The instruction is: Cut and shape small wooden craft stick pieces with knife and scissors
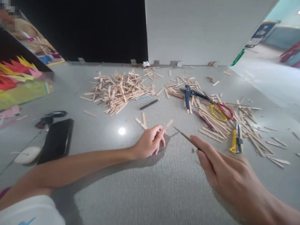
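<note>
My left hand [149, 141] pinches a wooden craft stick [169, 123] between thumb and fingertips, its rounded end pointing up and right. My right hand [226, 168] grips a slim pointed tool [188, 140] with a brownish handle and a thin dark tip; its exact kind is unclear. The tip stays a little apart from the stick's end. Just behind my left hand, craft sticks [143, 120] lie in a V shape on the grey table [131, 193]. A black pen [150, 104] rests farther back.
A heap of craft sticks [117, 90] lies at the back. To the right are blue-handled pliers [187, 96], scissors [218, 112], a yellow cutter [234, 141] and stick pieces [255, 140]. On the left sit a phone [56, 140], keys [44, 122] and a white mouse [27, 155]. An upright board [199, 34] stands behind.
</note>
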Available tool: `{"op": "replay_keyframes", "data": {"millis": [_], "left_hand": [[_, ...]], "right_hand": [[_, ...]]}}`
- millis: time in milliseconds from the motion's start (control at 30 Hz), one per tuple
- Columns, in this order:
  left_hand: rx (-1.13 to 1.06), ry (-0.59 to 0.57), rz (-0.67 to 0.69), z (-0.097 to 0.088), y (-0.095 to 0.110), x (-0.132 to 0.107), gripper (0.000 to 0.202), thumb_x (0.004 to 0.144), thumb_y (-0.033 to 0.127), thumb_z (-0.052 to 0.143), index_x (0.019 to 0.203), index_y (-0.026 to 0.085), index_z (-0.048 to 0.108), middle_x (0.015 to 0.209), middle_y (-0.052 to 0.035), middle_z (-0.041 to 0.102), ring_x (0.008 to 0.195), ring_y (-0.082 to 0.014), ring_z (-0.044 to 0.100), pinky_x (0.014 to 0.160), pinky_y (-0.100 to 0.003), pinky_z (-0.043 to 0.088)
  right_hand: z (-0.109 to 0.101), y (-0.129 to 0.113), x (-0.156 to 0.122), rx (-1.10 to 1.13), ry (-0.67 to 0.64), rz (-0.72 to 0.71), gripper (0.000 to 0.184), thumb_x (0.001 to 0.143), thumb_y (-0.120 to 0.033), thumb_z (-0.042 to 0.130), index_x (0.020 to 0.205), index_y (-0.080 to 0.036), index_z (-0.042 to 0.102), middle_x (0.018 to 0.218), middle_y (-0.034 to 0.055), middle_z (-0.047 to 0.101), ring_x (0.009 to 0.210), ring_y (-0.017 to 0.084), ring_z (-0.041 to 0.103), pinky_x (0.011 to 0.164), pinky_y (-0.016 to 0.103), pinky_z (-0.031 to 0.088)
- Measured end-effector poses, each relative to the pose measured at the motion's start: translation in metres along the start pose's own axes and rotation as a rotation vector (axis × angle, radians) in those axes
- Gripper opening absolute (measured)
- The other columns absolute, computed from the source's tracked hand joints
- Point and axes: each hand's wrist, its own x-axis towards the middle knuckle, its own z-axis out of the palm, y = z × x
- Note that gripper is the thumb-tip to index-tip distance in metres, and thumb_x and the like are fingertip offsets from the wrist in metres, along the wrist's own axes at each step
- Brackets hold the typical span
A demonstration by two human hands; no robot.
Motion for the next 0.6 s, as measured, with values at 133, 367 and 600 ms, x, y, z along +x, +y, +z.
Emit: {"op": "replay_keyframes", "data": {"millis": [133, 367, 600], "left_hand": [[-0.076, -0.05, 0.066, 0.003, -0.002, -0.005, 0.025, 0.111, 0.046, 0.045, 0.114, 0.021, 0.044, 0.093, -0.0076, 0.08, 0.043, -0.0064, 0.056, 0.041, -0.017, 0.044], [-0.118, -0.1, 0.071, 0.003, 0.007, -0.014, 0.043, 0.111, 0.041, 0.048, 0.146, 0.017, 0.036, 0.079, 0.0015, 0.072, 0.045, -0.0085, 0.055, 0.044, -0.019, 0.043], [-0.137, -0.125, 0.049, 0.003, 0.011, -0.017, 0.048, 0.11, 0.039, 0.049, 0.149, 0.017, 0.032, 0.078, 0.0032, 0.069, 0.046, -0.0086, 0.056, 0.046, -0.019, 0.044]], "right_hand": [[0.009, 0.004, 0.016, 0.33, -0.092, 0.23, 0.045, 0.111, -0.023, 0.043, 0.151, -0.011, 0.059, 0.048, -0.0108, 0.051, 0.033, 0.011, 0.041, 0.037, 0.022, 0.034], [0.02, 0.001, 0.009, 0.466, -0.128, 0.22, 0.047, 0.11, -0.019, 0.043, 0.149, -0.009, 0.068, 0.049, -0.0114, 0.039, 0.038, 0.009, 0.025, 0.037, 0.023, 0.023], [0.015, 0.0, 0.008, 0.437, -0.141, 0.152, 0.046, 0.109, -0.014, 0.044, 0.147, -0.005, 0.068, 0.049, -0.0106, 0.046, 0.035, 0.009, 0.028, 0.036, 0.024, 0.025]]}}
